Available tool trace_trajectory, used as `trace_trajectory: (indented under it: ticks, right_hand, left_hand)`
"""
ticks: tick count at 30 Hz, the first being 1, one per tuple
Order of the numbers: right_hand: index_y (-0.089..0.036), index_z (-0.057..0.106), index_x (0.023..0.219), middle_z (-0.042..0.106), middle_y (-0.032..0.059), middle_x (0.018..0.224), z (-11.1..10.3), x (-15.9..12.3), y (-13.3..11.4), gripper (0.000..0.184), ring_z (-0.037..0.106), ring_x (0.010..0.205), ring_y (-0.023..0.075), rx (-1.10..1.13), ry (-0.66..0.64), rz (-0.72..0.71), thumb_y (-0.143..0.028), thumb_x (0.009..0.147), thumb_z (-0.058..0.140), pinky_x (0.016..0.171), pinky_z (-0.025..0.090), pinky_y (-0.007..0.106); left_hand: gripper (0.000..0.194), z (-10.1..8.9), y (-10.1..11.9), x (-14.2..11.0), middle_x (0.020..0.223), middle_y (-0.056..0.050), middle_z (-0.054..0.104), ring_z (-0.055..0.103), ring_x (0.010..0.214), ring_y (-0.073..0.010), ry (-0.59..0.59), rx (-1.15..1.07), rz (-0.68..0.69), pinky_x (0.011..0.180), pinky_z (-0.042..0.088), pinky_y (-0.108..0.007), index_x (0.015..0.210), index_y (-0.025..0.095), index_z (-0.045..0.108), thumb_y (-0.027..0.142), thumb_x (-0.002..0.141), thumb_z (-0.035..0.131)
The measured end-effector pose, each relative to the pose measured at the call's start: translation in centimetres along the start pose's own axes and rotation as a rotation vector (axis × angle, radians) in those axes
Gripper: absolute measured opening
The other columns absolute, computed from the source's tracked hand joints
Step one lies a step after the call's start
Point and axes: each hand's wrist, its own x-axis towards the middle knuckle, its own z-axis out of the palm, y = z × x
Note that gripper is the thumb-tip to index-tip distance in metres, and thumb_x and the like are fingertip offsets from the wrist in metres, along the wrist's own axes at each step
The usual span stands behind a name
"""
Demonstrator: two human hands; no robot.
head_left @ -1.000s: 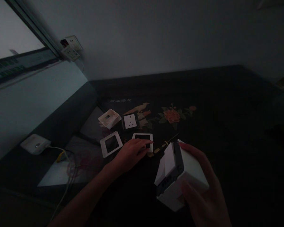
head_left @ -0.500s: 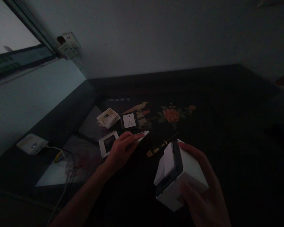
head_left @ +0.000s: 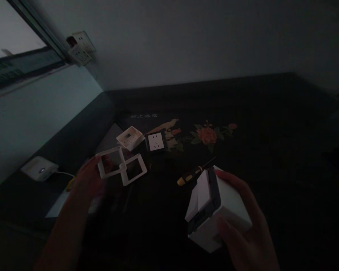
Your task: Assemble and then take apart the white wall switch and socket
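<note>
The scene is very dim. My right hand [head_left: 243, 226] grips a white box-shaped part [head_left: 214, 210] with a dark band across it, held low at the right. My left hand [head_left: 87, 180], blurred by motion, holds a white square frame [head_left: 110, 162] raised at the left. A second white frame [head_left: 134, 169] lies on the dark table just to its right. Behind them rest a white back box [head_left: 130, 137] and a white socket face [head_left: 155, 141]. A screwdriver [head_left: 194, 172] with a yellow handle end lies between the frames and the box in my right hand.
The dark table top [head_left: 271, 158] carries a flower and bird print [head_left: 207, 135]. A small white device [head_left: 39, 169] with a cable sits at the left by the wall. A wall socket [head_left: 79, 47] hangs near the window corner. Pale paper [head_left: 59, 205] lies under my left arm.
My left hand picked the white frame up from beside the screwdriver and carried it left, over the other frame. My right hand kept the box still.
</note>
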Motion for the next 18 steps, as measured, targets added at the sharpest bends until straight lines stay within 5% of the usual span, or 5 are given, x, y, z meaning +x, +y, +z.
trace_trajectory:
  ticks: [4, 8, 18]
  right_hand:
    - [-0.039, 0.060, 0.125, 0.069, 0.0016, 0.104, 0.0, 0.0, 0.4, 0.049, 0.069, 0.074, 0.0203, -0.055, 0.006, -0.011, -0.045, 0.079, 0.076, 0.056, 0.057, 0.028]
    - [-0.041, 0.059, 0.125, 0.068, 0.0017, 0.112, -0.2, -0.1, 0.7, 0.048, 0.071, 0.082, 0.0220, -0.086, -0.007, -0.033, -0.043, 0.080, 0.076, 0.057, 0.057, 0.027]
    - [-0.039, 0.062, 0.121, 0.067, 0.0028, 0.112, 0.0, 0.1, 0.3, 0.046, 0.071, 0.088, 0.0248, -0.067, 0.021, -0.045, -0.047, 0.078, 0.076, 0.058, 0.057, 0.029]
  left_hand:
    - [0.013, -0.3, -0.7, 0.7, 0.076, 0.000, 0.066, 0.065, 0.067, -0.0126, -0.018, 0.109, 0.029, 0.064, 0.057, -0.026, 0.082, 0.013, 0.063, 0.015, 0.095, 0.059]
    - [0.017, 0.5, -1.5, 1.2, 0.093, -0.003, 0.067, 0.066, 0.077, -0.0146, -0.061, 0.317, 0.103, 0.069, 0.058, -0.031, 0.101, 0.013, 0.064, 0.029, 0.097, 0.061]
    - [0.037, 1.6, -2.1, 2.7, 0.109, -0.006, 0.070, 0.064, 0.102, -0.0254, -0.104, 0.934, 0.457, 0.091, 0.052, -0.038, 0.115, 0.018, 0.066, 0.027, 0.079, 0.065]
